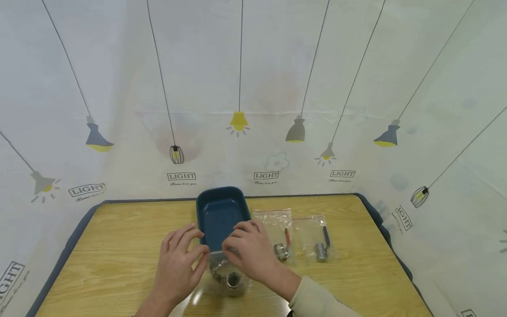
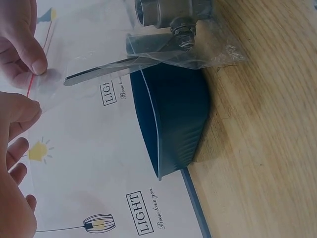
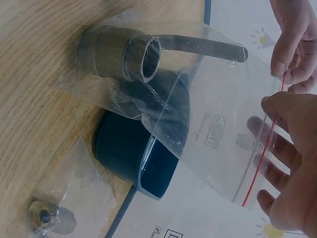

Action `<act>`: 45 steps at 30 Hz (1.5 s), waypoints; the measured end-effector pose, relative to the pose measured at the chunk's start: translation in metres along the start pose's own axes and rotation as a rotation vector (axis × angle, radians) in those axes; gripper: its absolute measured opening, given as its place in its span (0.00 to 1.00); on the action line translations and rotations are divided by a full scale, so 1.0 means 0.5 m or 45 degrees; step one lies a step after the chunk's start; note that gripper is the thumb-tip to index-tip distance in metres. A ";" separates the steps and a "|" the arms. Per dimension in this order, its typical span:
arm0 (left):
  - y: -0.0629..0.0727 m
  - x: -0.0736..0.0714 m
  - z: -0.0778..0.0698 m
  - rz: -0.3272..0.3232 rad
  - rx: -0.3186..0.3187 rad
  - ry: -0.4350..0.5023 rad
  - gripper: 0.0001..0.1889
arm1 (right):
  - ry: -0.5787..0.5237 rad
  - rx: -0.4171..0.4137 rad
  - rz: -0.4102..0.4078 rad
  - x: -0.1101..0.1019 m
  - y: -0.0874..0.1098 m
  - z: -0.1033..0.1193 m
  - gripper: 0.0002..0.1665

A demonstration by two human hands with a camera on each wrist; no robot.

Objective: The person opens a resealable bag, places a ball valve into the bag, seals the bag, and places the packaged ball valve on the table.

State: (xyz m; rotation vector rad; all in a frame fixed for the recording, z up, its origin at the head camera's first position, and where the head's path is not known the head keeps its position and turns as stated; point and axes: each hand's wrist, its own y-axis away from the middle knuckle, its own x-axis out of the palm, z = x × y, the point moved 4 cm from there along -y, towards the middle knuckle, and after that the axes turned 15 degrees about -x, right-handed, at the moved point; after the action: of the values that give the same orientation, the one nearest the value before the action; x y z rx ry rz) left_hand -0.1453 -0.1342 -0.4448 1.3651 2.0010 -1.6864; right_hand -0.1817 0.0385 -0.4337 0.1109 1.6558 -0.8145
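Between both hands hangs a clear zip bag [image 3: 218, 124] with a red line along its top edge. Inside lies a metal ball valve [image 2: 173, 12] with a long dark lever handle [image 3: 203, 47]; its threaded opening shows in the right wrist view. My left hand [image 1: 180, 259] pinches the bag's top edge between thumb and index finger. My right hand [image 1: 253, 251] pinches the same edge at the right, its other fingers behind the plastic. The bag hangs above the wooden table, its lower part in front of the blue tray [image 2: 185, 119].
Right of the tray lie two more clear bags, one with a red-handled valve [image 1: 281, 252], the other with a blue-handled valve [image 1: 321, 252]. The wooden table [image 1: 130, 237] ends at a dark edge before a lamp-printed cloth [image 1: 222, 154].
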 end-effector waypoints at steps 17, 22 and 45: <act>0.001 -0.002 0.007 -0.015 -0.012 0.020 0.02 | 0.005 0.076 -0.002 -0.017 0.040 -0.041 0.02; 0.000 -0.002 0.007 -0.012 -0.012 0.023 0.02 | -0.022 0.065 -0.038 -0.021 0.053 -0.050 0.03; 0.005 0.005 0.016 0.000 -0.035 0.007 0.02 | 0.025 0.086 -0.103 -0.021 0.109 -0.088 0.05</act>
State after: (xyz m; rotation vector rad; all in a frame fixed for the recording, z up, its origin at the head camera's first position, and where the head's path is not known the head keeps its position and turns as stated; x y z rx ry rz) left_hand -0.1479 -0.1400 -0.4510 1.3617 2.0195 -1.6511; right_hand -0.1884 0.1074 -0.4476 0.0998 1.6607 -0.9336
